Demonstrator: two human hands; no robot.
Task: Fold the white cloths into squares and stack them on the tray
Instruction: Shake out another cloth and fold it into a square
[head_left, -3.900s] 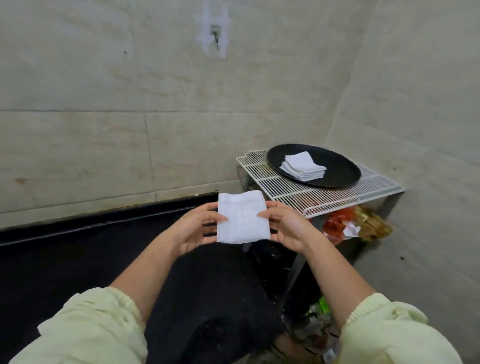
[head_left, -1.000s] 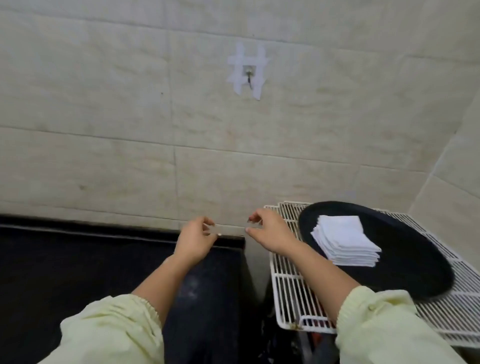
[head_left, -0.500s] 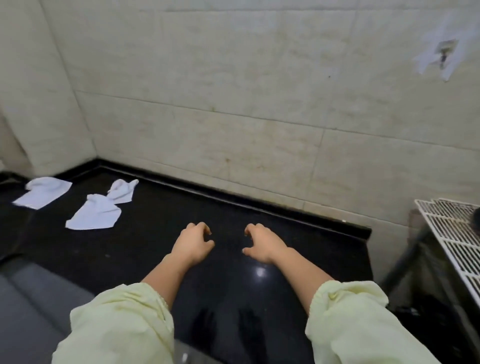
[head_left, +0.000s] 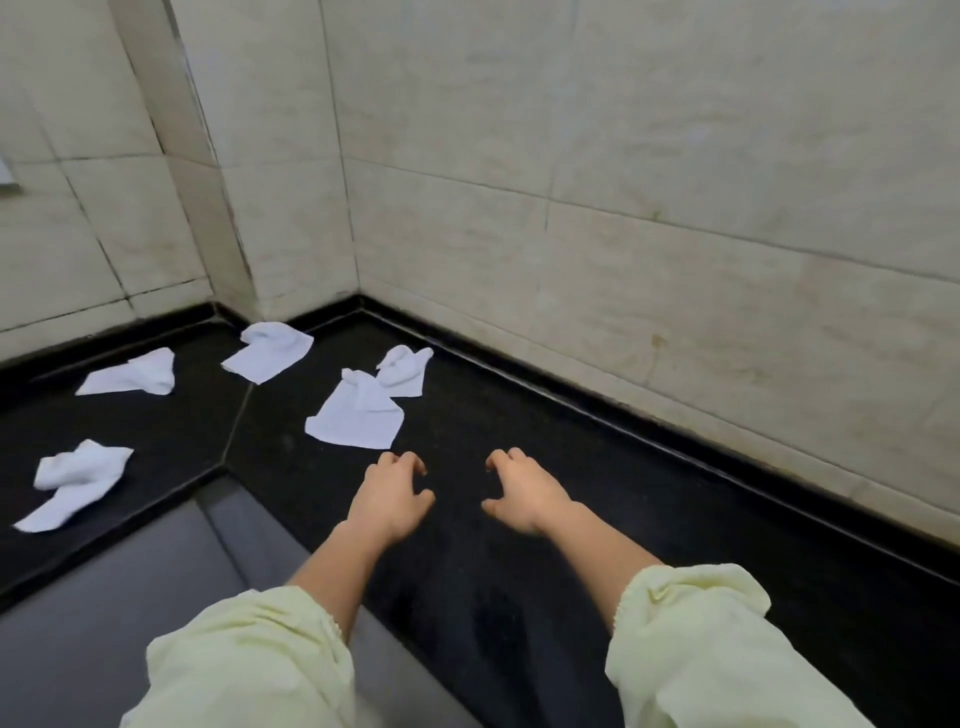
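In the head view, five white cloths are seen lying unfolded and rumpled on a black counter (head_left: 519, 467). The nearest cloth (head_left: 358, 415) is spread mostly flat with one corner bunched up; its near edge lies just beyond the left hand (head_left: 387, 501). A second cloth (head_left: 405, 371) touches its far corner. A third cloth (head_left: 270, 351) is set nearer the wall corner (head_left: 358, 260), a fourth cloth (head_left: 132, 373) further left along the wall, and a fifth cloth (head_left: 75, 480) well left of the nearest one, close to the counter's front edge. The tray is not shown.

Both hands are held out over the counter, palms down. The left hand's fingers are curled and loosely spread, nothing gripped. The right hand (head_left: 524, 499) is likewise empty, fingers bent and apart. Bare counter is seen under and to the right of the hands, bounded by a raised black lip along the wall.
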